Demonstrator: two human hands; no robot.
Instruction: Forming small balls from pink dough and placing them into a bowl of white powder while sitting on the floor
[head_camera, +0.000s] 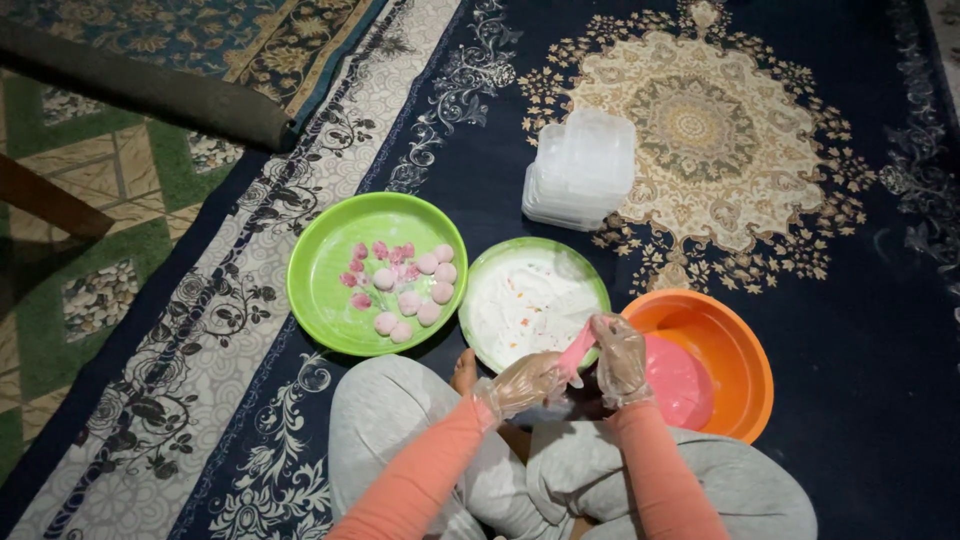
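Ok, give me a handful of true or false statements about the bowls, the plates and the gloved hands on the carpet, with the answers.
1. The large lime-green round plate holds small pink and pale dough balls. True.
2. The orange plastic bowl holds white flour. False: it holds smooth pink dough; the white flour lies in the smaller green-rimmed plate.
3. Both hands are bare. False: the left hand and right hand wear clear plastic gloves.
4. A stretched piece of pink dough runs between the two hands. True.
5. The stack of clear plastic containers sits on the lime-green plate. False: it stands on the dark patterned carpet, beyond the plates.
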